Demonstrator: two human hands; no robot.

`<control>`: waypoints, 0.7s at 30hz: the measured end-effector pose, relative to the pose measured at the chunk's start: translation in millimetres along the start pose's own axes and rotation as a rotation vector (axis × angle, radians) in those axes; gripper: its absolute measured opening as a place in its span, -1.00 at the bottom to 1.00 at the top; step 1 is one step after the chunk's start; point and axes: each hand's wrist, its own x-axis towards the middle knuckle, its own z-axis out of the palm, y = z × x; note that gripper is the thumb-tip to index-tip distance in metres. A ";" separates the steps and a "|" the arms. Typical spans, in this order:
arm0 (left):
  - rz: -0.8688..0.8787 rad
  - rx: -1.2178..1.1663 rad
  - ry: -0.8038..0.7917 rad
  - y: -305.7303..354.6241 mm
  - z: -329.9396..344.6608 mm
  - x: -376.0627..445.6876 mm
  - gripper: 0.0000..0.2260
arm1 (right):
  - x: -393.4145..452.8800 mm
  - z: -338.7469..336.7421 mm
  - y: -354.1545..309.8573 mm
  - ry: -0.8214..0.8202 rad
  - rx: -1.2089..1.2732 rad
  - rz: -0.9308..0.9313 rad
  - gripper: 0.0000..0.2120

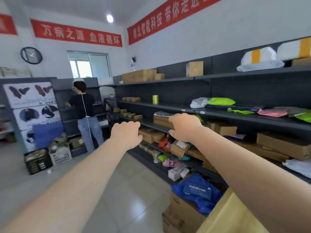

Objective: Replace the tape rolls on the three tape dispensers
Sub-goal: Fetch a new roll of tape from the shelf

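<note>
Reaching hands: two, left hand [125, 134] and right hand [182, 127], fingers loosely curled, holding nothing.
Shelf [218, 113]: one yellow twine spool [155, 99].

no tape dispensers or rolls in view (just shelving [218, 113] w/ parcels).

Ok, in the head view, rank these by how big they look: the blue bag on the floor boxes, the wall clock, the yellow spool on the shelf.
1. Blue bag, clearly largest, though it is also nearest the camera.
2. Wall clock.
3. Yellow spool, smallest.
The clock and spool sit farther off, so true sizes are unsure.
</note>
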 end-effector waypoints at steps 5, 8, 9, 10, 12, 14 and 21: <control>-0.062 0.013 0.018 -81.0 36.2 27.9 -0.66 | 81.4 23.8 -65.8 -0.008 -0.003 -0.066 -0.64; -0.083 0.021 0.031 -132.3 58.3 44.8 -0.67 | 130.7 38.3 -107.0 0.018 0.014 -0.097 -0.65; -0.089 0.016 0.034 -149.6 64.8 50.2 -0.68 | 146.7 43.9 -120.2 0.030 0.024 -0.109 -0.64; -0.094 0.009 0.034 -166.6 70.7 55.6 -0.68 | 162.3 49.4 -132.9 0.039 0.030 -0.121 -0.62; -0.103 0.011 0.019 -197.9 82.2 65.4 -0.69 | 190.4 60.5 -156.9 0.029 0.036 -0.130 -0.60; -0.115 0.024 -0.006 -225.7 93.5 76.4 -0.68 | 215.5 72.7 -177.1 0.010 0.049 -0.129 -0.61; -0.189 0.018 -0.061 -305.9 138.0 129.6 -0.67 | 308.8 115.7 -225.4 -0.038 0.062 -0.142 -0.60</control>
